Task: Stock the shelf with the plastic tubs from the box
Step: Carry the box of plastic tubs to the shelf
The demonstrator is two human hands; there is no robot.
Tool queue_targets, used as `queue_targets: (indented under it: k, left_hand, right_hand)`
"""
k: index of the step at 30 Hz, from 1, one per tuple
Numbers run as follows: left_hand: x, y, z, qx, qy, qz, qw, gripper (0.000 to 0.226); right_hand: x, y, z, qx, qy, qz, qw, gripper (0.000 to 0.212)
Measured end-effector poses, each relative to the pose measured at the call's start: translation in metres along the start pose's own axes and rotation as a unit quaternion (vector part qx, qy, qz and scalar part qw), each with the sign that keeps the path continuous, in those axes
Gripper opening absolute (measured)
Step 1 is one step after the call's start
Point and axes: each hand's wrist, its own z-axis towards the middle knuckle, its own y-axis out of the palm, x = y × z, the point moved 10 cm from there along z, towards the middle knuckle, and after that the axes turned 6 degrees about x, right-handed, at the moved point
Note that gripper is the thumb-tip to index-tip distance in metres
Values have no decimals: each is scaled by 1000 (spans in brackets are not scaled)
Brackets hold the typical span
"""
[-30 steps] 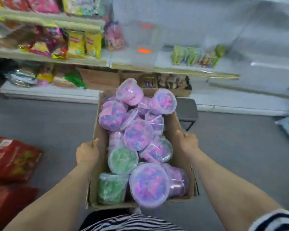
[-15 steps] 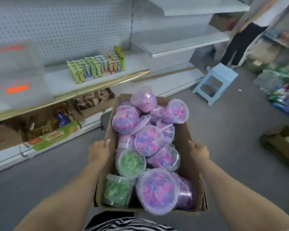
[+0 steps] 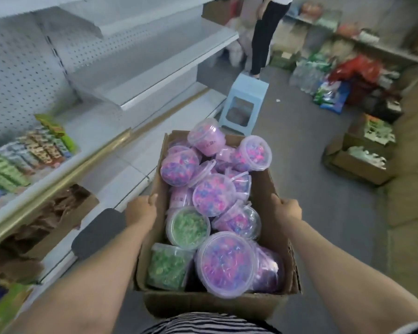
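The white pegboard shelving (image 3: 155, 75) takes up the whole side from 8 o'clock round to 11 o'clock, its upper boards bare and its lower edge trimmed in gold. Grey floor (image 3: 311, 165) runs up the aisle toward 12 o'clock.

Dead centre and down to 6 o'clock is the open cardboard box (image 3: 210, 307), carried clear of the floor, its near wall just above a striped shirt (image 3: 203, 325). It is heaped with clear plastic tubs (image 3: 225, 263), lids on, lying at all angles. Most hold pink, purple and blue pieces, and two green-filled tubs (image 3: 187, 227) sit at the box's near-left corner. The top tubs stand above the rim at the far end.

At 12 to 1 o'clock someone in dark trousers (image 3: 263, 37) stands at the end of the aisle, just behind a pale blue stool (image 3: 245, 97). Open cartons (image 3: 362, 162) sit on the floor at 3 o'clock, and bagged goods (image 3: 331, 92) are piled at 2 o'clock.

A dark padded seat (image 3: 99, 233) shows at 8 o'clock, beside the left forearm.

The left hand (image 3: 141, 210) grips the box's left wall, thumb hooked over the rim. The right hand (image 3: 287, 209) grips the right wall the same way.

Rows of small green and patterned packets (image 3: 29, 155) stand on the shelf at 9 o'clock.
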Motion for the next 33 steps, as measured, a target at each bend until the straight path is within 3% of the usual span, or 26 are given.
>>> queue_targets:
  k: [12,24,33]
  left_hand:
    - [168,36,230,4,23,9,1000,48]
    - [305,62,483,-27,49,-3,998,49]
    - [419,92,619,-42,91,11,995,46]
  right_hand:
    - [-126,8,216,-11,39,5,999,54]
    - [-268,46,396,37,69,36,996,51]
    - [-334,54,526,45,94,35,994,52]
